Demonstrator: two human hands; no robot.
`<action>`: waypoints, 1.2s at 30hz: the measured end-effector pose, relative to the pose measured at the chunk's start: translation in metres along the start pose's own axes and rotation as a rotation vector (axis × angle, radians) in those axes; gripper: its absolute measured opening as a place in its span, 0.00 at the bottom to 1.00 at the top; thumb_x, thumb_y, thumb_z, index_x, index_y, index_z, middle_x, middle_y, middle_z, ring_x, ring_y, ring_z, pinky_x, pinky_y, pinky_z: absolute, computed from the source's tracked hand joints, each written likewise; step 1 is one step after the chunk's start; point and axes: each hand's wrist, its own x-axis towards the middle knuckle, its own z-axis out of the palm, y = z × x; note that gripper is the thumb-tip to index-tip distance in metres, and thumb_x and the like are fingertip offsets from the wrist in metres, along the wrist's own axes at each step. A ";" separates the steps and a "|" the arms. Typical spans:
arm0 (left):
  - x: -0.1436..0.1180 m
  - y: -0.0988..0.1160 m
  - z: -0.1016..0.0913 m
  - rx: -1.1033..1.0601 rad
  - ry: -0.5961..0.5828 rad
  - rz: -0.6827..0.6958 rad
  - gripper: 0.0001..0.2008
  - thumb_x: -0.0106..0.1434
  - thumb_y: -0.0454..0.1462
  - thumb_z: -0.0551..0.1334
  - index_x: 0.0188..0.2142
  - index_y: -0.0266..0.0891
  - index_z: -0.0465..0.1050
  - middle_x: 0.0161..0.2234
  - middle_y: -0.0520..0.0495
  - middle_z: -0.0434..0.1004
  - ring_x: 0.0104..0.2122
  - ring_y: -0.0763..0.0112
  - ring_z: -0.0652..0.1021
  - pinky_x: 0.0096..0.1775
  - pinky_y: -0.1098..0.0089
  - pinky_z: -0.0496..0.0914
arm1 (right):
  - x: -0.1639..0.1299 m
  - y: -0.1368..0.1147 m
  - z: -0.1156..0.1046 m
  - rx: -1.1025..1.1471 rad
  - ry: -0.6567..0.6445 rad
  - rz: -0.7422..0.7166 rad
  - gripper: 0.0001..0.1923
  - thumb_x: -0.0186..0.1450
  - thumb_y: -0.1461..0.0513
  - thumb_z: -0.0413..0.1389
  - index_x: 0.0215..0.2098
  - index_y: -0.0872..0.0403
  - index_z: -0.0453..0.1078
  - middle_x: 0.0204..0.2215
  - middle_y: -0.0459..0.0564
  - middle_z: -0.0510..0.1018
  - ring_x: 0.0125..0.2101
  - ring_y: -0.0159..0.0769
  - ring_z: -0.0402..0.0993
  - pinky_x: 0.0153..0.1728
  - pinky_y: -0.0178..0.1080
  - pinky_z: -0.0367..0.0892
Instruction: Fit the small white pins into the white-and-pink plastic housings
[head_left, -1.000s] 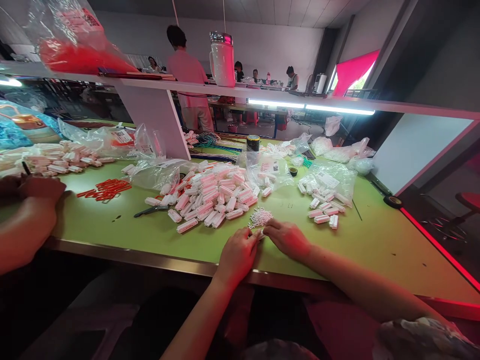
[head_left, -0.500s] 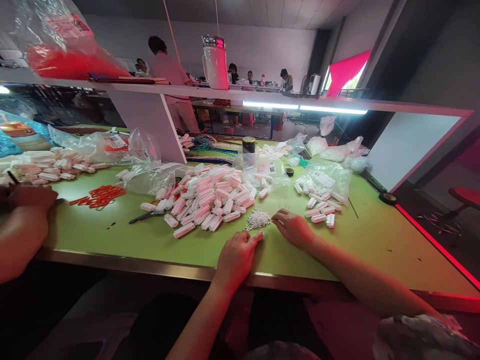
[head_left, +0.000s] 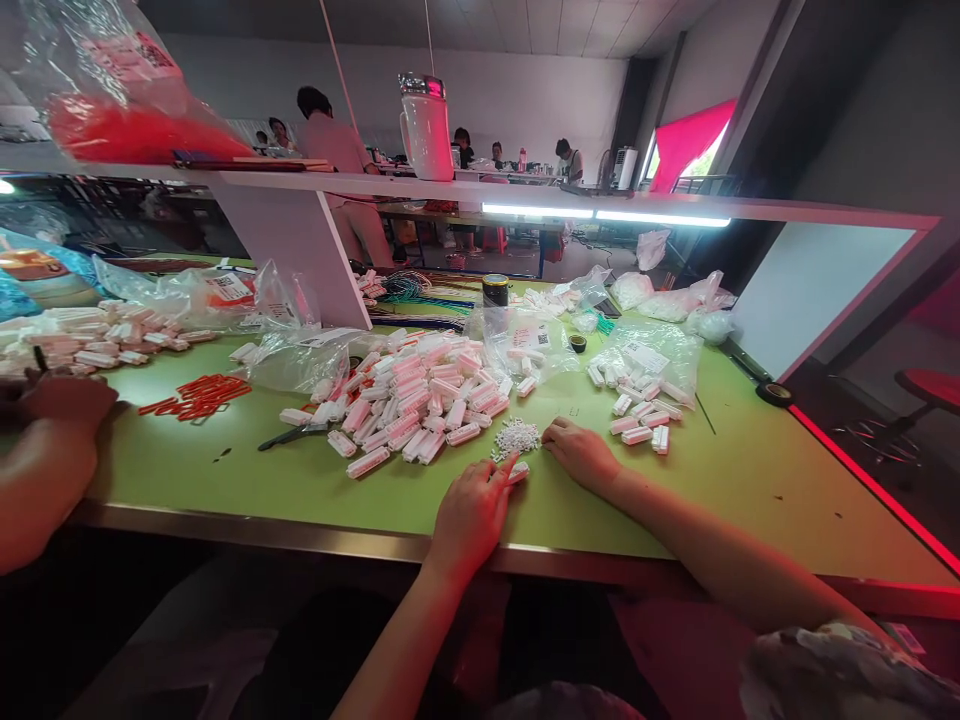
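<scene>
left hand (head_left: pixel 471 510): your fingers curl over a small white plastic block (head_left: pixel 517 471) on the green table (head_left: pixel 262 470).
right hand (head_left: pixel 581 452): fingers loosely bent, touching the little heap of white plastic beads (head_left: pixel 516 437), grip unclear.

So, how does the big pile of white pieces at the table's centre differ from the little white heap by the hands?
The big pile is wide and made of long capsule-like pieces with pink tints; the little heap is narrow and made of tiny plain white bits. The right hand touches the little heap, while no hand touches the big pile. Both lie on the green table.
</scene>
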 end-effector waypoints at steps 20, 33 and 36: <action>-0.002 -0.014 0.002 -0.419 0.119 -0.111 0.20 0.65 0.38 0.62 0.57 0.44 0.72 0.44 0.45 0.78 0.46 0.60 0.77 0.51 0.59 0.73 | -0.006 -0.001 -0.004 0.215 0.052 -0.095 0.08 0.72 0.67 0.49 0.39 0.55 0.69 0.39 0.52 0.77 0.38 0.36 0.74 0.39 0.35 0.64; -0.002 -0.012 0.002 -0.402 0.081 -0.091 0.19 0.67 0.38 0.61 0.57 0.42 0.71 0.44 0.44 0.78 0.47 0.59 0.77 0.49 0.61 0.72 | -0.011 -0.024 0.009 0.671 0.152 -0.275 0.06 0.70 0.65 0.52 0.34 0.53 0.69 0.35 0.48 0.73 0.38 0.35 0.71 0.41 0.37 0.65; -0.001 -0.012 0.003 -0.404 0.076 -0.088 0.19 0.67 0.37 0.61 0.58 0.42 0.71 0.43 0.44 0.78 0.45 0.60 0.77 0.48 0.61 0.73 | -0.009 -0.028 0.015 0.668 0.164 -0.285 0.06 0.70 0.66 0.53 0.34 0.53 0.69 0.36 0.48 0.72 0.38 0.35 0.70 0.42 0.37 0.65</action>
